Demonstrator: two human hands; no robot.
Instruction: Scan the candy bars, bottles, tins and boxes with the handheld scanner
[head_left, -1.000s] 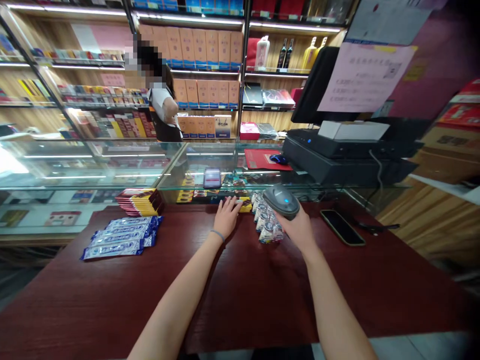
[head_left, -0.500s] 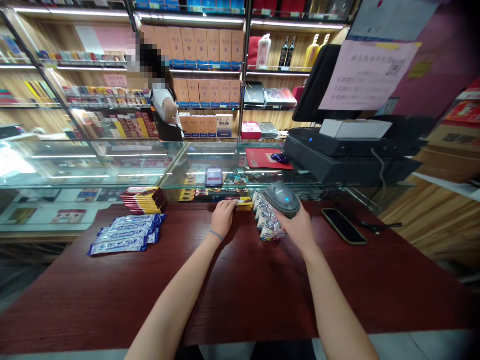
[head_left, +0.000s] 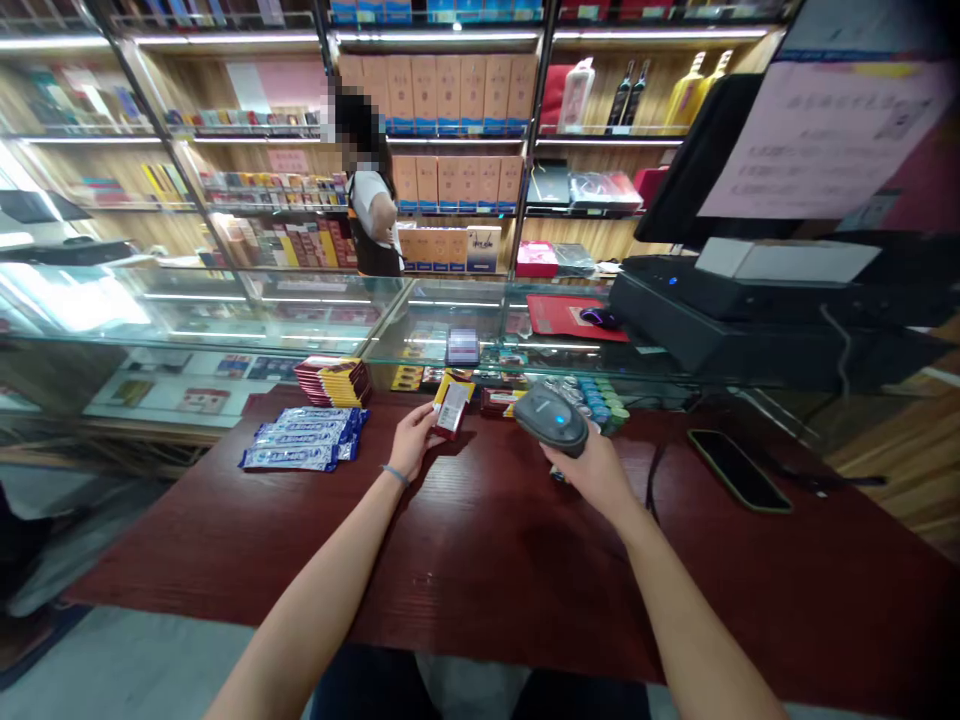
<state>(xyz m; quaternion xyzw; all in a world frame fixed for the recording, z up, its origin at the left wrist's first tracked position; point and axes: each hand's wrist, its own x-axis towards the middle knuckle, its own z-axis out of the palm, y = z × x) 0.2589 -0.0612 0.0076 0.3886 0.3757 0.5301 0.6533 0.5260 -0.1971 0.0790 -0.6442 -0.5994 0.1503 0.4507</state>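
Note:
My left hand (head_left: pixel 415 440) is closed on a small red-and-yellow packet (head_left: pixel 453 407), whose white barcode label faces up. In my right hand (head_left: pixel 595 470) is a dark grey barcode scanner (head_left: pixel 553 418) with a lit blue light, its head tilted toward the packet but apart from it. Behind the scanner lie more red-and-yellow packets (head_left: pixel 498 402) and rows of small round-topped items (head_left: pixel 604 399), partly hidden by the scanner. To the left are a stack of red-and-yellow packets (head_left: pixel 333 381) and several blue-and-white long sachets (head_left: pixel 304 438) on the dark red table (head_left: pixel 465 570).
A glass display counter (head_left: pixel 315 315) runs behind the table, with a small screen (head_left: pixel 463 346) at it. A phone (head_left: pixel 739 470) lies at the right, below a monitor (head_left: pixel 701 160). Behind the counter, a person (head_left: pixel 373 215) stands before stocked shelves.
My left hand has lifted a packet from the pile and brought it left and nearer, label up. The scanner is still in my right hand. The view has turned slightly left.

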